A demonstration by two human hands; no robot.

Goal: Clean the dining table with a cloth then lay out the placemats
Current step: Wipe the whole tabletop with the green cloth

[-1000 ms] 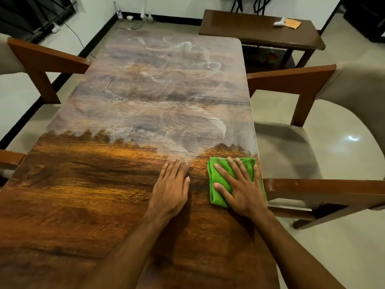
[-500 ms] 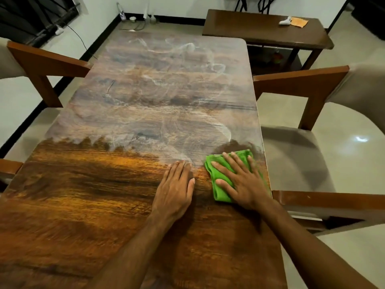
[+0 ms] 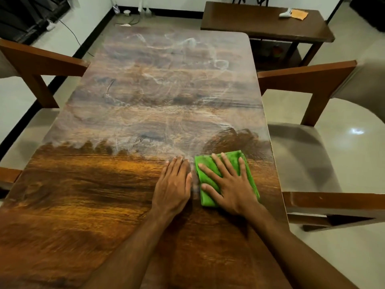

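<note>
The folded green cloth (image 3: 249,170) lies flat on the table (image 3: 83,205), close to its right edge. The person's right hand (image 3: 229,184) sits square on top of it, fingers splayed wide and straight, pressing rather than gripping. I'd say the spread is there to load the whole pad evenly so it lifts the film in a broad stripe. Just left of the cloth, almost touching it, the left hand (image 3: 173,184) lies palm down on the bare wood, fingers straight and close together, holding nothing. It looks like a prop for a body leaning out over the table. Beyond the cloth a whitish, swirled haze (image 3: 166,90) covers the far half of the top, while nearer than the cloth and to its left the wood shows dark and glossy. Directly beyond the cloth a dark, feathery patch (image 3: 235,140) bites into the haze, which reads to me as the mark of a wiping stroke. So the job is at the wiping stage, roughly half done by my reckoning. No placemats show anywhere I can see. Well beyond the cloth, on a side table (image 3: 260,21), an orange flat thing (image 3: 300,14) lies beside a small white object (image 3: 285,13), but I can't tell what either is. Chairs (image 3: 306,78) stand to the right of the cloth and well off to its left.
</note>
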